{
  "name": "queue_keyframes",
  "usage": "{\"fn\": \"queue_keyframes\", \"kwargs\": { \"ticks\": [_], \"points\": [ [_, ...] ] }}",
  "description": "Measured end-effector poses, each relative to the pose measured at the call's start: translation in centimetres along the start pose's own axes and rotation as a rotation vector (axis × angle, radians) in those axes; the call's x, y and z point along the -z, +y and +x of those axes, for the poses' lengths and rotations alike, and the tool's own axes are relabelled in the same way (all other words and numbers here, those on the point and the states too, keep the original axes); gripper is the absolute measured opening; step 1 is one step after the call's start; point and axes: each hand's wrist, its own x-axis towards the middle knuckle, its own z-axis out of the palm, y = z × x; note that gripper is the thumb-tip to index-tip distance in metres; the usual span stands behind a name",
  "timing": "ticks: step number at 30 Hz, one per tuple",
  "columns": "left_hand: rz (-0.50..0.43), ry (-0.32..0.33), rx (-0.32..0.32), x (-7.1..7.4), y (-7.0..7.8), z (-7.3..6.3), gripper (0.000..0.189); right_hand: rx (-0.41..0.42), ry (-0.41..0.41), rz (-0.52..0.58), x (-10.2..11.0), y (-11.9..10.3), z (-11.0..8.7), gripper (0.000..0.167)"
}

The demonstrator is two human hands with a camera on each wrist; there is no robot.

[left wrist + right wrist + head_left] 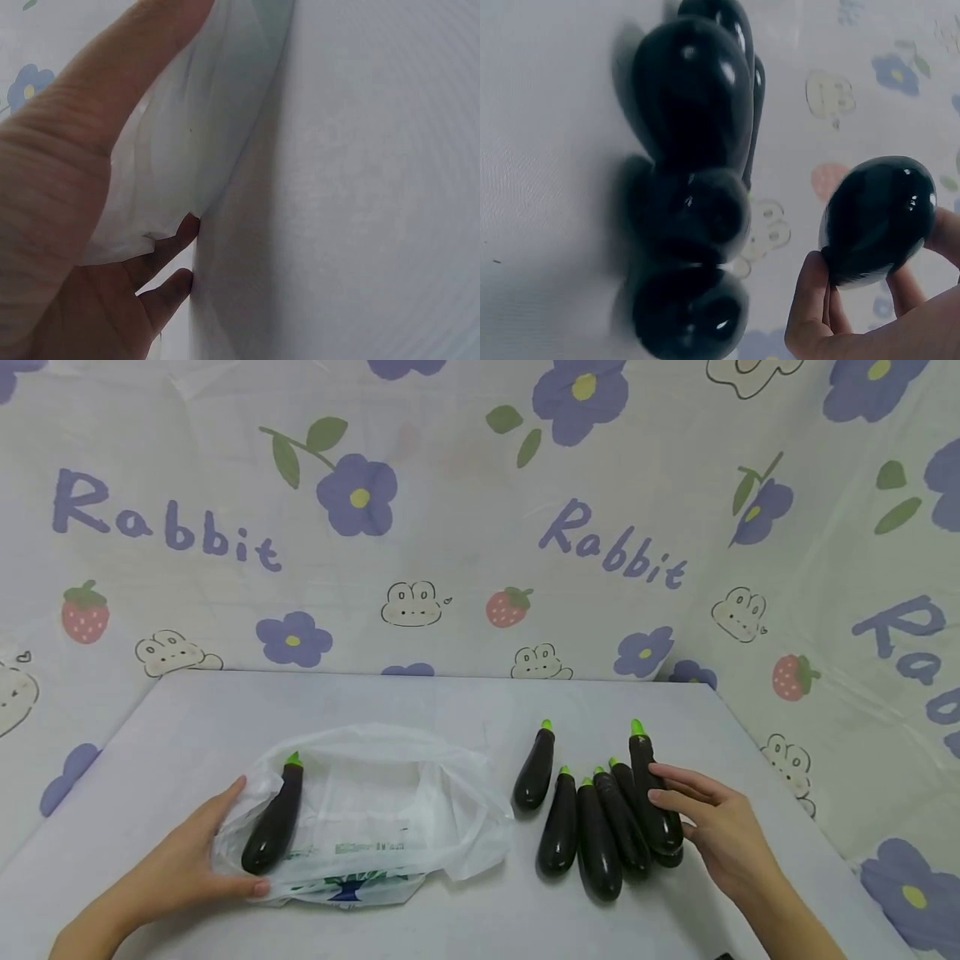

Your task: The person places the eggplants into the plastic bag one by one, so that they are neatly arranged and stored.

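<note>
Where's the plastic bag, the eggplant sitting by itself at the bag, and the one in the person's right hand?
Plastic bag (467,835): head view, crumpled side wall.
Lone eggplant (273,825): head view, middle of its dark body.
Held eggplant (877,221): right wrist view, glossy rounded end.

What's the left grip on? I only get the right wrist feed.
Observer: The left grip is spread against the left side of a white plastic bag.
Operator: Anything at that bag?
Observer: One eggplant shows within its outline, toward the left.
Operator: Where's the stem on the one in the right grip? I see only the blunt end.
Observer: On the held eggplant, the green stem is at the far end in the head view.
</note>
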Motion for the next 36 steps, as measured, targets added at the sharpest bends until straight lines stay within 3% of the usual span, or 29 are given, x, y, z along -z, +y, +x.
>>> {"fn": "queue_keyframes", "kwargs": {
  "ticks": [11, 20, 25, 36],
  "points": [
    [-0.015, -0.019, 0.017, 0.0, 0.2, 0.0, 0.134, -0.083, -0.138, 0.014, -3.9, -1.0, -1.3, 0.047],
    [-0.028, -0.051, 0.040, -0.1, 0.4, 0.5, 0.134, -0.090, -0.260, 0.104, -7.1, -1.2, -1.7, 0.044],
    [-0.022, -0.052, 0.051, 0.1, 0.3, 0.5, 0.136, -0.091, -0.307, 0.077, -8.7, -1.5, -1.6, 0.046],
    [-0.032, -0.057, 0.056, 0.1, 0.4, 0.2, 0.137, -0.127, -0.384, 0.086, -10.3, -1.8, -2.0, 0.046]
  ]
}}
